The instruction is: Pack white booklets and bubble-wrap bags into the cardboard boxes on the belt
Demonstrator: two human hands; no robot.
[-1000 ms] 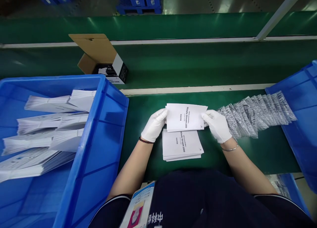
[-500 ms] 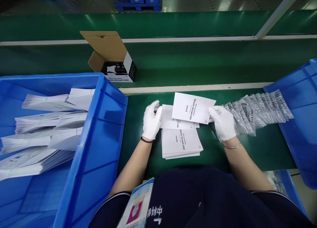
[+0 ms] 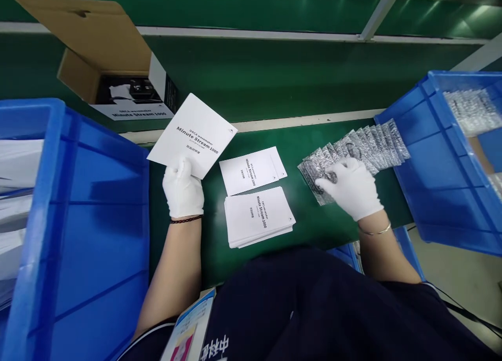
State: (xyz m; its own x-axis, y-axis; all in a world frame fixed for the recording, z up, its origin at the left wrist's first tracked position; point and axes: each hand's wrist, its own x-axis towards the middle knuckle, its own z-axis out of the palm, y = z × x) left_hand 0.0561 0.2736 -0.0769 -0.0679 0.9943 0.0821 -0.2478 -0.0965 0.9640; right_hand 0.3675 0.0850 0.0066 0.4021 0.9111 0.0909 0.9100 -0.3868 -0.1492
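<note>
My left hand (image 3: 183,189), in a white glove, is closed on a white booklet (image 3: 193,135) printed "Minute Stream 1000" and holds it up near the open cardboard box (image 3: 112,73). On the row of silver foil packets (image 3: 353,149) fanned across the green table rests my right hand (image 3: 350,187), also gloved, its fingers curled on the nearest packet. Between the hands lie a single white booklet (image 3: 252,169) and a small stack of booklets (image 3: 259,216).
A large blue bin (image 3: 66,230) with white booklets stands at the left. A second blue bin (image 3: 451,157) at the right holds more foil packets. The open box sits on the green conveyor belt (image 3: 274,78) behind a white rail.
The booklet passed from my right hand to my left, which lifted it left toward the box. My right hand moved right onto the foil packets. The box drifted nearer along the belt; my view shifted.
</note>
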